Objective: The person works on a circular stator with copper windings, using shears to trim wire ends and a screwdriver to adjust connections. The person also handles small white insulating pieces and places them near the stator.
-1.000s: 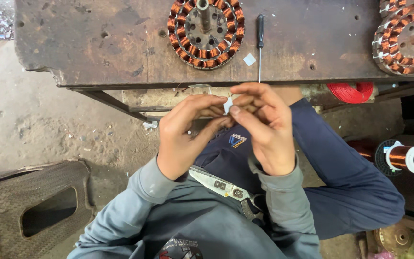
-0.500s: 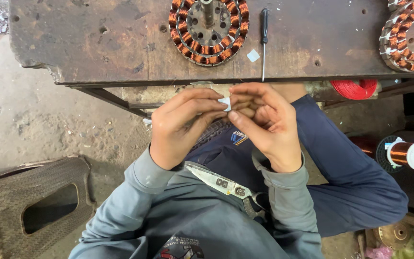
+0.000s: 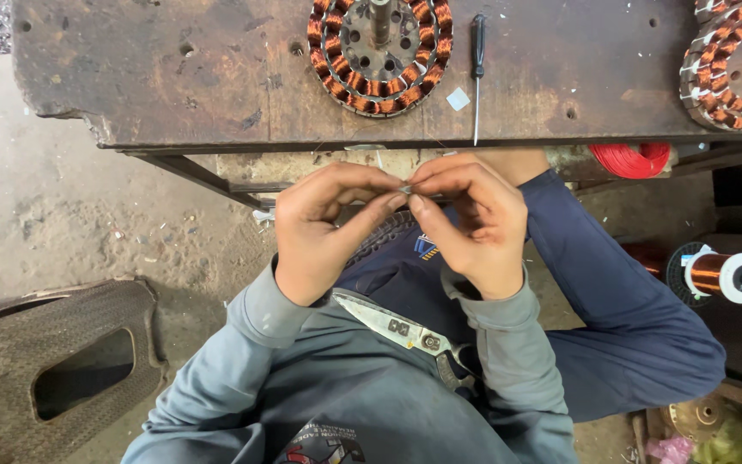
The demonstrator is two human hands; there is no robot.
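Observation:
My left hand (image 3: 324,228) and my right hand (image 3: 474,225) meet fingertip to fingertip just below the workbench edge, pinching a small whitish piece (image 3: 406,187) between them. The piece is mostly hidden by my fingers. A pair of metal scissors (image 3: 405,331) lies across my lap, under my right wrist. On the worn wooden workbench (image 3: 173,77) straight ahead sits a round stator with copper windings (image 3: 378,53). A thin black-handled screwdriver (image 3: 477,69) lies beside it, with a small white square scrap (image 3: 458,98) between them.
A second wound stator (image 3: 736,69) sits at the bench's right end. A red wire coil (image 3: 633,159) hangs under the bench. A spool of copper wire (image 3: 719,275) stands to my right. A dark plastic stool (image 3: 53,369) lies on the dusty floor at my left.
My hands have lowered slightly and closed tighter on the small piece, which shows less white than before. The view has shifted a little.

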